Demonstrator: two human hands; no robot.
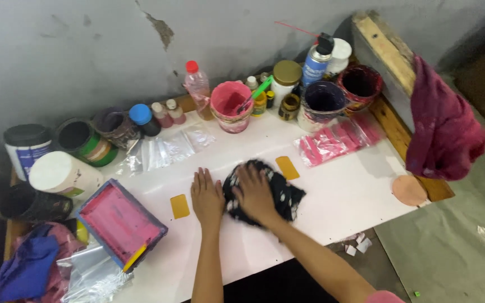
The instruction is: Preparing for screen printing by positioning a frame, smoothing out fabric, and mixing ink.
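Right hand (255, 192) lies flat on a black rag (265, 193) at mid-table (343, 196), fingers together, pressing down, not clamped. Left hand (206, 195) rests palm-down just left of the rag, fingers together, touching the board. Yellow tabs (179, 206) (287, 167) lie either side. A pink screen frame (120, 223) sits near left; paint pots (321, 101) stand far. Judgement: wiping goes best with even pressure, the left hand steadying the board, strokes kept clear of the tabs.

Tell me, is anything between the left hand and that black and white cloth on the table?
Nothing visible. The left hand lies flat on the white table right beside the black and white cloth, with only bare tabletop between them. The right hand already presses on the cloth.
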